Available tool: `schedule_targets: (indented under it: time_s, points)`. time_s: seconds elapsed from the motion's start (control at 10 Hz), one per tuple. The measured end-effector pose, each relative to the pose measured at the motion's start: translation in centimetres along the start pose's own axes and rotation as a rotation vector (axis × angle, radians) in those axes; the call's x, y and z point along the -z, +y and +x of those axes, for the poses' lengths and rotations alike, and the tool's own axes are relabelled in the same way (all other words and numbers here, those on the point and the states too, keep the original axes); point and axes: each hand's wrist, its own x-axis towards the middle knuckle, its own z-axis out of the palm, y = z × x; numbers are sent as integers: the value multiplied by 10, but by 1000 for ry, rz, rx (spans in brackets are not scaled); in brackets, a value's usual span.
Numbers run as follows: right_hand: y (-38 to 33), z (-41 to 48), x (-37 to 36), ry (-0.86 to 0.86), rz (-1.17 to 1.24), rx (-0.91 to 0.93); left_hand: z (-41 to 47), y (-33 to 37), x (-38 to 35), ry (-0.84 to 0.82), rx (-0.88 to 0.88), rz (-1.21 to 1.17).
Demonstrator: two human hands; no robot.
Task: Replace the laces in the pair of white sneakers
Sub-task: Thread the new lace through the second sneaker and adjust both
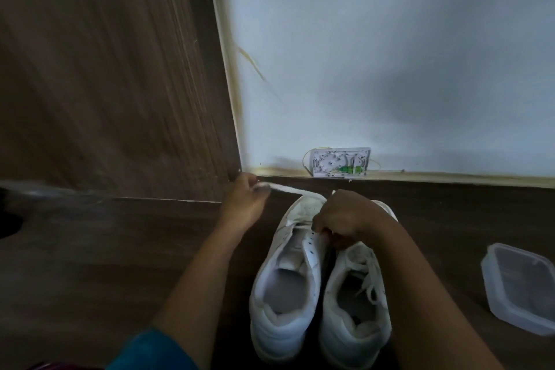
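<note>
Two white sneakers stand side by side on the dark floor, toes pointing at the wall. The left sneaker [285,288] has mostly bare eyelets. The right sneaker [357,303] still carries its white lace. My left hand [244,204] pinches one end of a white lace [288,189] and holds it stretched out to the left, past the left sneaker's toe. My right hand [342,221] lies over the front of the sneakers, fingers curled and pinching the lace at the left sneaker's eyelets.
A clear plastic container [522,288] sits on the floor to the right of the sneakers. A small white junction box [341,163] is fixed low on the white wall ahead. A brown wooden panel [105,75] rises on the left.
</note>
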Motion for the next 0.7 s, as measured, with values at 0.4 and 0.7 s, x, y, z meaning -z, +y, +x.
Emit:
schedule_targets:
  time_s: [0.4,0.7]
  points:
    - [6,3,-2,-30,519,4,-8,7,-21,-266,-64,120]
    - [2,3,-2,13,692,-30,-13,6,-19,-427,-160,240]
